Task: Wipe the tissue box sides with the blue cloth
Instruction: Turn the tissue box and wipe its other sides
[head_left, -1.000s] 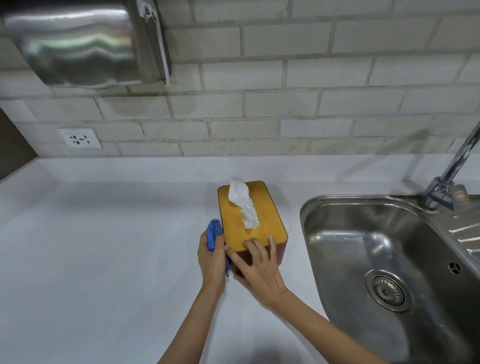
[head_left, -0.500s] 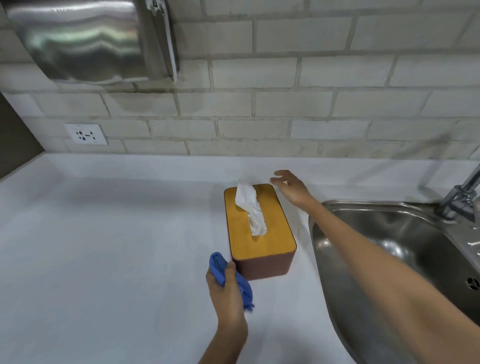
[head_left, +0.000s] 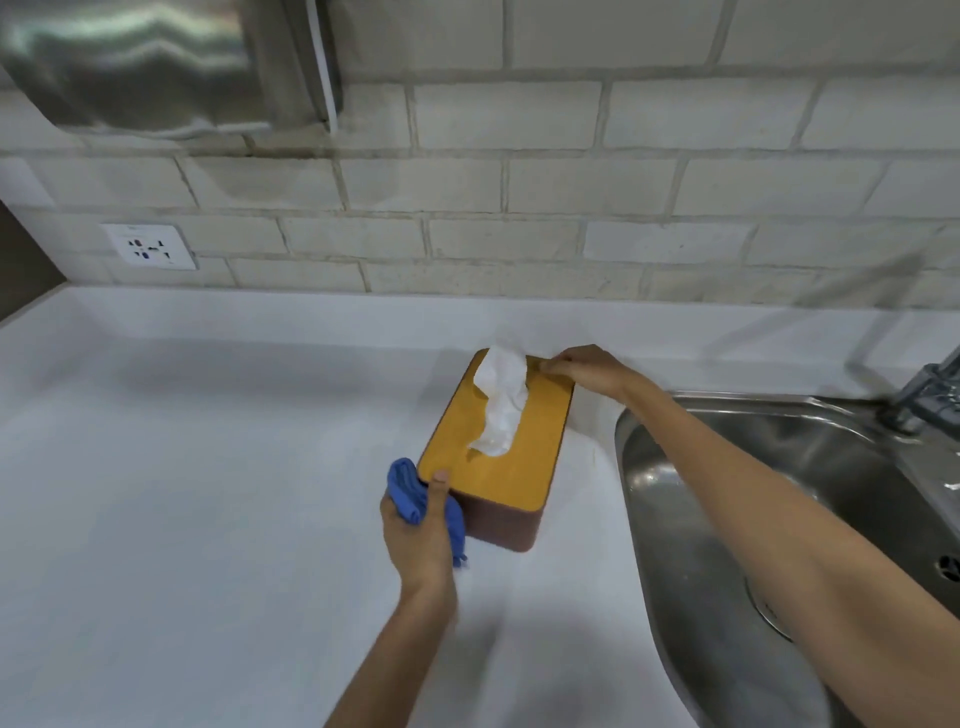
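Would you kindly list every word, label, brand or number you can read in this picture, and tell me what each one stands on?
None can be read.
Wall socket: small dark marks only; a faint mark at its top edge is too blurred to read.
Steel dispenser: reflections only, no lettering visible.
Tissue box, blue cloth, sink and tap: no print visible.

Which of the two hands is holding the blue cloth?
The left hand, at the tissue box's near corner, grips the blue cloth; the right hand rests bare on the far end.
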